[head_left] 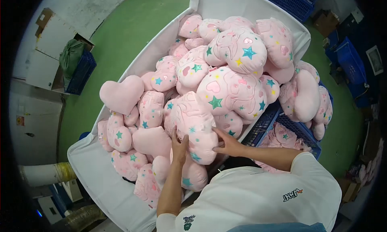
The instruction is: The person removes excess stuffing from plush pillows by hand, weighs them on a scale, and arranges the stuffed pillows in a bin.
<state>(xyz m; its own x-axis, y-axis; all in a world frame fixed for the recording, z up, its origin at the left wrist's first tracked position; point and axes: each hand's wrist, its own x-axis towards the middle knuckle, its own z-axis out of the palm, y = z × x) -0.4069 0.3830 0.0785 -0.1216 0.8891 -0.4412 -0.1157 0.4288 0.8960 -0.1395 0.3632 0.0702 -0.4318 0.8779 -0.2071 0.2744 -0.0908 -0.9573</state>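
Observation:
A pink plush pillow with embossed lines and shiny teal stars is held between my two hands, on top of a heap of similar pillows. My left hand grips its left edge, thumb toward the front. On the opposite side, my right hand curls around the right edge, some of its fingers hidden by the stuffing. Just behind lies a larger star-printed pillow. A plain pink heart-shaped pillow rests at the heap's left side, and a smooth pink pillow sits left of my left hand.
The heap fills a large bin with white cloth sides. To the right, a blue plastic crate holds more pink plush pieces, with stuffed pillows piled above it. Another blue crate with a green bag stands on the green floor at left.

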